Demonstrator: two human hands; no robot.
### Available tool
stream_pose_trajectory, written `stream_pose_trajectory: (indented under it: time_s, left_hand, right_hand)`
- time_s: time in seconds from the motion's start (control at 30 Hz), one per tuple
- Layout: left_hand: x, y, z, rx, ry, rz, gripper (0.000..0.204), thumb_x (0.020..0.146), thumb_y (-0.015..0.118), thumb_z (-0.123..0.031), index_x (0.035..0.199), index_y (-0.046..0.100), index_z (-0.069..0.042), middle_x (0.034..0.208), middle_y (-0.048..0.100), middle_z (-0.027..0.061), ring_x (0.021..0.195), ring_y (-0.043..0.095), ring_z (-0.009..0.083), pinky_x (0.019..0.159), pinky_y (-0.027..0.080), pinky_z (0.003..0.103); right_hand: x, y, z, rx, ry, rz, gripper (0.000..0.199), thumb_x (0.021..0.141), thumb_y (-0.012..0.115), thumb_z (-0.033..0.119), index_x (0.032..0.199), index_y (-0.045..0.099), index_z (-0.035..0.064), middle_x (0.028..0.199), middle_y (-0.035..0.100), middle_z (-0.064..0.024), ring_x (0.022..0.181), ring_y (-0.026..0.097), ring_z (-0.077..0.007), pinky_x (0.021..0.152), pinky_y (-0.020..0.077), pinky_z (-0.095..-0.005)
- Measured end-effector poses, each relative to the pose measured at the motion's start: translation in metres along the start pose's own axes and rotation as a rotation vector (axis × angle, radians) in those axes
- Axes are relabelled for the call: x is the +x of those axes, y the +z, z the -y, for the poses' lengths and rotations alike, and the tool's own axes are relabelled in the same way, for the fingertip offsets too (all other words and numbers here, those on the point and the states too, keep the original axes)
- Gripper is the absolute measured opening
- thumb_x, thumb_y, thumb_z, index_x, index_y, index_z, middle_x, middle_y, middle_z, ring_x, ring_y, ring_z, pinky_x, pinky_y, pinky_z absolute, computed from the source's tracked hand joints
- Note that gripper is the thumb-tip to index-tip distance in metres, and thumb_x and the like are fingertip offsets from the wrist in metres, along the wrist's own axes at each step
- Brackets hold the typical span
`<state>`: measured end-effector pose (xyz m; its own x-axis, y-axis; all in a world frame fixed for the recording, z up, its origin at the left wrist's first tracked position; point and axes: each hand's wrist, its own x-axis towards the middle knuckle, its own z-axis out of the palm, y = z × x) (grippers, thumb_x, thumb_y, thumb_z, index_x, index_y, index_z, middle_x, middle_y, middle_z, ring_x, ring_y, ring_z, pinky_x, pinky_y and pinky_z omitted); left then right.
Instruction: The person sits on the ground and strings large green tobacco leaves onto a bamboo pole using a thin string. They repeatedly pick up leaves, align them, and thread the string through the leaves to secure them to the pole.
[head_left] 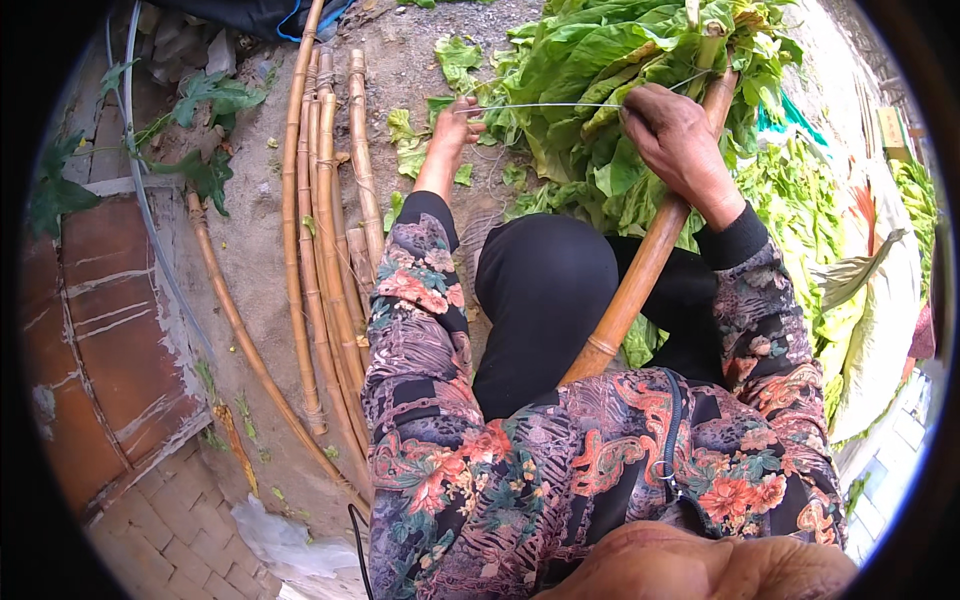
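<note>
Right hand [678, 140], upper centre-right: grip closed over bamboo pole [640, 270], pressing leaf stems against it, likely also pinching thin string [540, 105], though fingers hide this. Left hand [455, 125], upper centre: grip narrow, holding string's far end, pulled taut between hands to keep binding tight. Pole slants across lap, steadied there. Big green leaves [600, 60] bunched at pole's top. Spare bamboo poles [325, 230] lie on dirt ground [250, 250], left of frame.

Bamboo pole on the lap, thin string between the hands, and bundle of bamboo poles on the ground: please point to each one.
bamboo pole [640, 275], head view, on its middle shaft over the lap.
thin string [545, 105], head view, on its taut middle stretch.
bundle of bamboo poles [325, 230], head view, on the middle of the stalks.
</note>
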<state>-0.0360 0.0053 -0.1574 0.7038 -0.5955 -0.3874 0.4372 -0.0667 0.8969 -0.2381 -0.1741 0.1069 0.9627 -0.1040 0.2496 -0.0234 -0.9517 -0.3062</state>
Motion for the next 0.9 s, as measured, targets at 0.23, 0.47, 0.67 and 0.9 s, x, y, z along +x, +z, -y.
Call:
stream_pose_trajectory:
  time_s: [0.23,0.47,0.67,0.9]
  left_hand:
    - [0.017,0.058,0.111,0.090,-0.285,-0.037,0.075,0.093,0.055,-0.028,0.147,0.007,-0.006,0.113,0.060,0.0188,0.067,0.065,0.0212,0.045,0.048,0.027]
    - [0.021,0.060,0.112,-0.119,-0.451,0.267,0.019,0.093,0.055,-0.019,0.104,0.056,-0.003,0.070,0.058,0.0023,0.054,0.054,0.0138,0.047,0.050,0.029]
    - [0.013,-0.003,0.047,-0.776,0.235,-0.202,0.017,0.089,0.063,-0.022,0.083,0.060,-0.005,0.063,0.049,-0.0030,0.047,0.042,0.0083,0.042,0.036,0.024]
    - [-0.119,-0.128,-0.111,-0.003,0.424,-0.369,0.017,0.093,0.057,-0.019,0.087,0.065,-0.004,0.065,0.054,0.0041,0.060,0.050,0.0145,0.057,0.043,0.032]
  right_hand:
    - [-0.006,-0.020,0.032,-0.064,0.081,0.075,0.014,0.078,0.059,0.005,0.071,0.048,0.0014,0.069,0.047,-0.0126,0.069,0.053,-0.0319,0.062,0.0415,-0.0407]
    - [0.001,-0.026,0.044,-0.098,0.079,0.080,0.011,0.078,0.059,0.003,0.074,0.049,0.0014,0.070,0.047,-0.0128,0.070,0.053,-0.0318,0.062,0.0414,-0.0405]
    - [0.002,-0.021,0.030,-0.095,0.078,0.087,0.011,0.079,0.058,0.004,0.075,0.049,0.0007,0.071,0.047,-0.0137,0.071,0.053,-0.0324,0.063,0.0415,-0.0401]
    - [0.003,-0.026,0.028,0.014,0.071,0.031,0.010,0.081,0.057,0.004,0.077,0.049,-0.0001,0.072,0.048,-0.0144,0.071,0.053,-0.0341,0.064,0.0413,-0.0402]
